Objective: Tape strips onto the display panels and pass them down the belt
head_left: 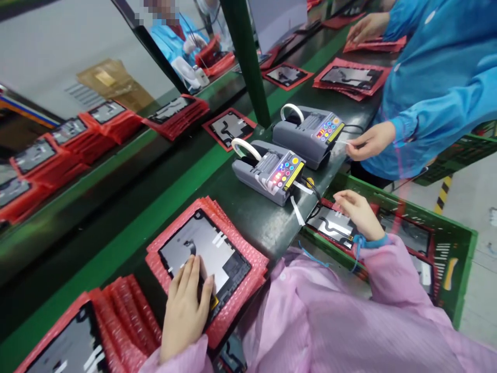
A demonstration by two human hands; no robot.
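Note:
My left hand (186, 303) lies with fingers stretched out on a flat display panel (217, 274), which has a silver back, a black edge and white tape strips. Its fingertips touch beside a dark ribbon cable. Under the panel is a stack of red bubble-wrap sheets (233, 233). My right hand (359, 212), fingers loosely bent and nothing visible in them, hovers over the green crate, just right of the nearer grey tape dispenser (267, 171). Two white tape strips (297, 210) hang at that dispenser's front, apart from my fingers.
A second tape dispenser (306, 134) stands behind, beside a co-worker's hand (370, 141) holding a white strip. The green crate (466, 269) at right holds more panels. Red-wrapped panel stacks (112, 124) line the far side; another (132, 316) lies lower left. A green post (248, 62) rises mid-bench.

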